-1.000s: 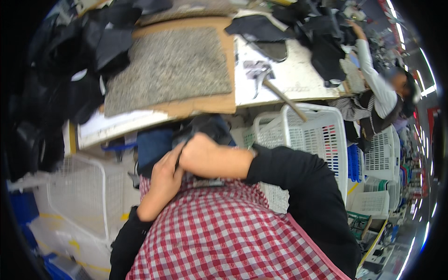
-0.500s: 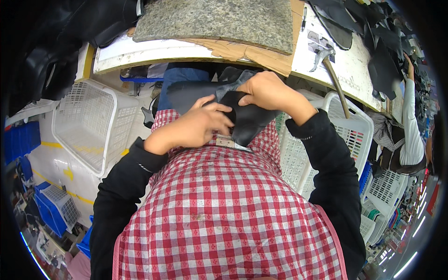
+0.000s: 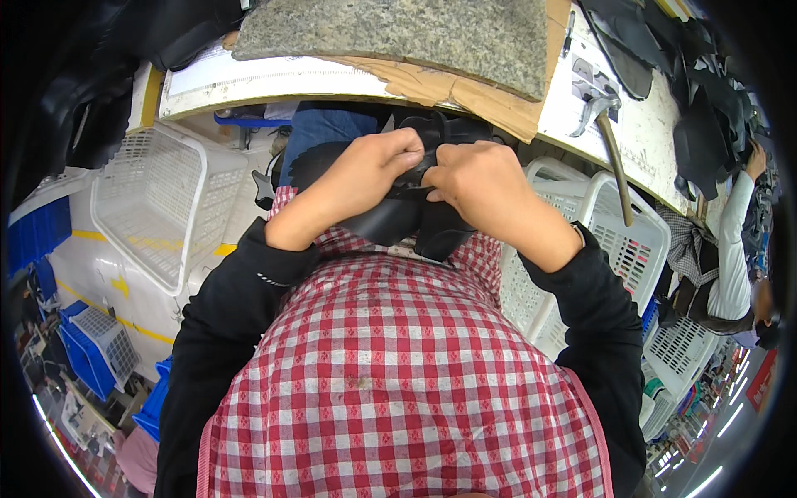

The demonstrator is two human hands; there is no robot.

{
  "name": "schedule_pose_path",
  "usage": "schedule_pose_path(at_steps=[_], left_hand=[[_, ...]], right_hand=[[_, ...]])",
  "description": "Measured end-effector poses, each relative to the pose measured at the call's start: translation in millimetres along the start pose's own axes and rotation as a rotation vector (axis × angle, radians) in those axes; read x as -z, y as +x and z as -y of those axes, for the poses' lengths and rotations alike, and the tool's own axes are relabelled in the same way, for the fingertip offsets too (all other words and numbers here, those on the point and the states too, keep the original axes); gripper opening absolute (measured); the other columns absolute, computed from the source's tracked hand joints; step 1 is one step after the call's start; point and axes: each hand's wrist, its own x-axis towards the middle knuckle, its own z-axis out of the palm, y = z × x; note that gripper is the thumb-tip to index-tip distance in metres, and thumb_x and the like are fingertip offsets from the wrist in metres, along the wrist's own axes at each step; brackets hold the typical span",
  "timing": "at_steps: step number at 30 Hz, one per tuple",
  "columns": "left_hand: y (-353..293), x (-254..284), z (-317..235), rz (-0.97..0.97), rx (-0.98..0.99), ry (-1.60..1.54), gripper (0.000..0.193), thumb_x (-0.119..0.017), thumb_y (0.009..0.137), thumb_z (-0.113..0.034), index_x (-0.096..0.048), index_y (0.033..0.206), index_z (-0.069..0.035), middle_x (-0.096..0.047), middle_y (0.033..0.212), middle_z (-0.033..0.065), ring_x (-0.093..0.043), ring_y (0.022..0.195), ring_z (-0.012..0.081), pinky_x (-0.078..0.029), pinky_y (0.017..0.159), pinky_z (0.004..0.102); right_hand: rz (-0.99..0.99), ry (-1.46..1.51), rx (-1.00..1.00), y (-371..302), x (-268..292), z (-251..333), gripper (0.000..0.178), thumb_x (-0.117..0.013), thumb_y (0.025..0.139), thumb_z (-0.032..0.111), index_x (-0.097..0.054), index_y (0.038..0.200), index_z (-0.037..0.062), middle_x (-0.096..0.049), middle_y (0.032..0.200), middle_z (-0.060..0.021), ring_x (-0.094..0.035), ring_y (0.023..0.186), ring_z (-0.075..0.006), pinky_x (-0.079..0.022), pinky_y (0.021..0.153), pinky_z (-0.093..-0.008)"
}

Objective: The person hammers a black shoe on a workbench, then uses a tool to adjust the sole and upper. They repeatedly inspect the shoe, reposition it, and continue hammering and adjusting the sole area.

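Black leather piece [image 3: 390, 217]: looks soft, light and floppy; best taken along its edges.
Left hand [image 3: 369, 170]: fingers pinched shut on its top edge.
Right hand [image 3: 481, 178]: likewise closed on it, just beside.

Your left hand [image 3: 365, 178] and right hand [image 3: 481, 187] cover the middle of the floppy black leather piece [image 3: 398, 220]; its full outline cannot be made out. Your fingertips curl under it, so the grip of each hand is partly concealed. The grey speckled stone slab [image 3: 398, 33] on the bench [image 3: 274, 79] is cut off by the upper edge. The wooden-handled hammer [image 3: 610, 137] shows its head blurred. The neighbouring person's white sleeve [image 3: 735, 249] runs into the dark rim.
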Motion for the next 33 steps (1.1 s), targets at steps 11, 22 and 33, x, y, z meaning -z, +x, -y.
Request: schedule_pose_path(at_steps=[11, 22, 33], left_hand=[[-8.4, 17.7, 8.4, 0.133, 0.27, -0.4, 0.023, -0.062, 0.104, -0.013, -0.074, 0.114, 0.004, -0.073, 0.095, 0.0031, -0.066, 0.085, 0.0085, -0.053, 0.078, 0.0253], [-19.1, 5.5, 11.2, -0.101, 0.384, -0.659, 0.021, -0.065, 0.095, -0.001, -0.075, 0.112, 0.005, -0.076, 0.101, 0.0062, -0.065, 0.086, 0.0105, -0.051, 0.08, 0.0261], [-33.8, 0.9, 12.2, -0.109, 0.295, -0.689, 0.026, -0.065, 0.095, -0.004, -0.074, 0.118, 0.004, -0.075, 0.103, 0.0046, -0.062, 0.087, 0.0093, -0.05, 0.084, 0.0252]], right_hand=[[0.025, 0.052, -0.052, 1.1, -2.5, -10.5, 0.013, -0.082, 0.071, 0.022, -0.074, 0.077, 0.0139, -0.063, 0.073, -0.0018, -0.066, 0.074, -0.0223, -0.043, 0.074, -0.0375], [-0.099, 0.125, -0.142, -3.1, 11.0, 2.1, 0.03, -0.082, 0.079, 0.027, -0.064, 0.097, 0.0097, -0.068, 0.074, -0.006, -0.067, 0.07, -0.0272, -0.045, 0.071, -0.0385], [0.166, 0.261, -0.284, 10.2, 14.0, -13.4, 0.027, -0.082, 0.084, 0.026, -0.066, 0.096, 0.0076, -0.069, 0.081, -0.0139, -0.065, 0.075, -0.0372, -0.05, 0.073, -0.0435]])
